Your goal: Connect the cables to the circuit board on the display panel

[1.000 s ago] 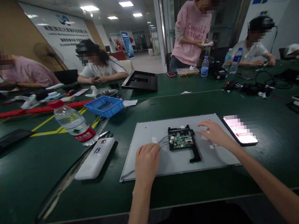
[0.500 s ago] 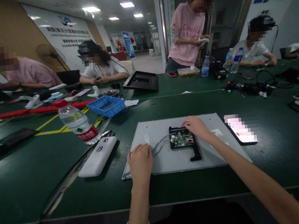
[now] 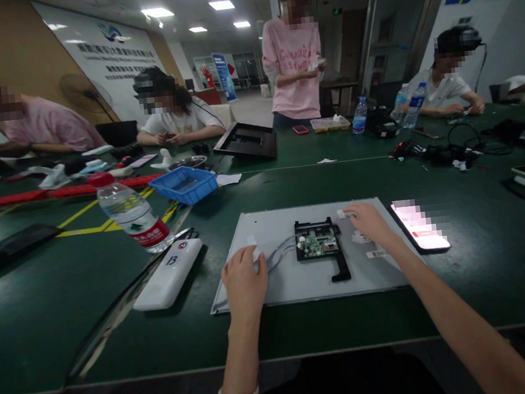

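A flat grey panel [image 3: 280,288] lies before me on the table. Near its middle is a black bracket [image 3: 341,270] around a green circuit board [image 3: 317,245], with grey cables [image 3: 280,254] running left from it. My left hand [image 3: 245,279] rests over the panel's left part, fingers bent, pinching a white strip [image 3: 255,253] between thumb and forefinger. To the right of the bracket, my right hand [image 3: 369,222] has its fingertips drawn together beside a small white label [image 3: 341,214]; whether it grips the label is unclear. Other white labels [image 3: 375,253] are on the panel below that hand.
A lit phone [image 3: 421,228] lies right of the panel. On the left are a white power bank [image 3: 170,274], a water bottle [image 3: 134,215] and a blue tray [image 3: 187,184]. A black monitor casing [image 3: 248,141] sits farther back. Several people are around the table.
My right hand has moved right, away from the bracket's upper edge, uncovering labels. The white strip at my left hand now looks lifted. The standing person has shifted left.
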Motion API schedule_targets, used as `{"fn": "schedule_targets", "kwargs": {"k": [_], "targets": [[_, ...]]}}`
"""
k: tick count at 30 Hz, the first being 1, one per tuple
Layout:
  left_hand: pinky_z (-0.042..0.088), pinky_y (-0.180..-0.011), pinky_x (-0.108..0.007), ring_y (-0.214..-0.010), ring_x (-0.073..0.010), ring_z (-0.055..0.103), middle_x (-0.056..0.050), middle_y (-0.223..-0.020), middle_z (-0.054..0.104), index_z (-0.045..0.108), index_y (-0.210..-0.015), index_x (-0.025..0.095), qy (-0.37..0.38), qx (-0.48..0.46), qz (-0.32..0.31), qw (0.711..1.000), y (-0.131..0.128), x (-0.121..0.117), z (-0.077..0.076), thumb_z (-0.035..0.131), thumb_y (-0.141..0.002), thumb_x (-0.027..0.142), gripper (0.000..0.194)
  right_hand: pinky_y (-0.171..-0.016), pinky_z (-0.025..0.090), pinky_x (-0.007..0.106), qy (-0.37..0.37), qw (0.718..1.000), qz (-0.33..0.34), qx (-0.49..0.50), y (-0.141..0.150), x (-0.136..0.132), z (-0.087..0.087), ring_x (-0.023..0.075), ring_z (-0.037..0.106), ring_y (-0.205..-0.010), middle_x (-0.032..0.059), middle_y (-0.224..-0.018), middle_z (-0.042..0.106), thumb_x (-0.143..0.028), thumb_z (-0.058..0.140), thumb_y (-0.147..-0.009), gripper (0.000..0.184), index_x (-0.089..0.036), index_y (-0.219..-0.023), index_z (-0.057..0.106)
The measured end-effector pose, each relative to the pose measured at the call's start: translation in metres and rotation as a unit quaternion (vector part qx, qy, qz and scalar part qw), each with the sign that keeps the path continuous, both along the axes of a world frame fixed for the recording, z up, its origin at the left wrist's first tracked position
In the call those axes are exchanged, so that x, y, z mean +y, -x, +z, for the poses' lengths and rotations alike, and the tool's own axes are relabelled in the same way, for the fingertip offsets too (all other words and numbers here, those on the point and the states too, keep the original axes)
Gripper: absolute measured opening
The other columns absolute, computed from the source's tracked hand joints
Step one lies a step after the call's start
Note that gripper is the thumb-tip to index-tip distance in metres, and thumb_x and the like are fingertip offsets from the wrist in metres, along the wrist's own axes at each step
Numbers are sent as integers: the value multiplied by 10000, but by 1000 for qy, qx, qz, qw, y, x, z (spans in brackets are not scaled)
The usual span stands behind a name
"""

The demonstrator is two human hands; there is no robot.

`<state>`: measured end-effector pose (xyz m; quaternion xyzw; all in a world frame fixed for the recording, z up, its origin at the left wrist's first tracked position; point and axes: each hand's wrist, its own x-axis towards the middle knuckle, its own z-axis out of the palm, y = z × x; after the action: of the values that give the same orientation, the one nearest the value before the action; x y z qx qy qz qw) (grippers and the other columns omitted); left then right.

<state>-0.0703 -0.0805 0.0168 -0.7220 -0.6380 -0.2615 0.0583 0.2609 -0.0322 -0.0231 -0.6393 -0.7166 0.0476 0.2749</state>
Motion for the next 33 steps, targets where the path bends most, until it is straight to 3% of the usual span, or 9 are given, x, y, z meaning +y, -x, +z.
{"fn": "schedule_targets", "kwargs": {"k": [3, 7, 10, 12, 15, 18, 20, 26, 33], "targets": [[382, -948, -437, -1086, -273, 542, -96, -1147, 609, 568, -1120, 185, -27, -12, -34, 999, -12, 8, 25, 447, -883, 261, 277, -948, 406, 337, -24, 1000, -1, 11, -3, 1, 0, 212, 587, -1036, 93, -1087, 672, -125, 458, -817, 314, -152, -1047, 670], [409, -961, -371, -1063, -228, 556, -78, -1118, 613, 567, -1106, 184, -75, -66, -133, 986, -43, 30, 76, 465, -887, 269, 256, -925, 424, 343, -31, 999, 23, 27, -4, 1, 0, 218, 594, -1016, 98, -1074, 672, -193, 510, -827, 264, -161, -1031, 674], [434, -942, -349, -1042, -211, 568, -72, -1096, 619, 579, -1072, 175, -65, -88, -195, 975, -72, 54, 91, 480, -883, 256, 228, -902, 436, 336, -31, 998, 39, 38, -2, 2, -2, 213, 601, -992, 99, -1061, 674, -220, 540, -826, 248, -166, -1027, 675], [447, -929, -342, -1041, -205, 571, -67, -1101, 616, 576, -1080, 181, -35, -83, -236, 967, -88, 72, 81, 489, -878, 251, 231, -901, 434, 343, -25, 998, 41, 35, -2, 3, -3, 216, 603, -984, 99, -1051, 677, -228, 559, -819, 241, -165, -1019, 677], [441, -948, -350, -1049, -210, 571, -86, -1119, 607, 563, -1124, 164, 32, -59, -296, 953, -98, 96, 50, 491, -874, 262, 278, -907, 425, 346, -16, 999, 37, 26, 0, 3, -2, 215, 602, -986, 89, -1047, 682, -211, 566, -814, 222, -175, -997, 686], [393, -1008, -360, -1130, -222, 527, -112, -1191, 569, 516, -1207, 132, 76, -37, -331, 940, -89, 110, 20, 489, -869, 283, 371, -892, 428, 320, -5, 1000, 26, 17, 3, 3, 1, 203, 608, -980, 81, -1028, 692, -172, 531, -830, 208, -183, -952, 699], [343, -1052, -353, -1209, -220, 466, -116, -1271, 516, 466, -1270, 133, 102, -26, -367, 924, -77, 112, 9, 481, -873, 319, 439, -875, 432, 300, 6, 1000, 16, 9, 5, 1, 4, 193, 614, -970, 74, -1017, 697, -155, 506, -841, 217, -184, -928, 703], [266, -1107, -377, -1331, -230, 334, -102, -1452, 337, 305, -1400, 197, 222, -56, -396, 889, -43, 102, 8, 509, -849, 462, 645, -867, 429, 279, 2, 1000, -3, -1, 11, -1, 5, 180, 614, -954, 71, -1000, 697, -170, 489, -854, 222, -176, -935, 696], [205, -1131, -438, -1388, -302, 192, -149, -1527, 133, 107, -1467, 164, 348, -43, -434, 830, -35, 95, 17, 700, -656, 498, 1059, -886, 421, 303, 13, 1000, 21, -9, 8, -1, 5, 199, 596, -996, 93, -1064, 672, -228, 570, -819, 226, -167, -1008, 678]]}}
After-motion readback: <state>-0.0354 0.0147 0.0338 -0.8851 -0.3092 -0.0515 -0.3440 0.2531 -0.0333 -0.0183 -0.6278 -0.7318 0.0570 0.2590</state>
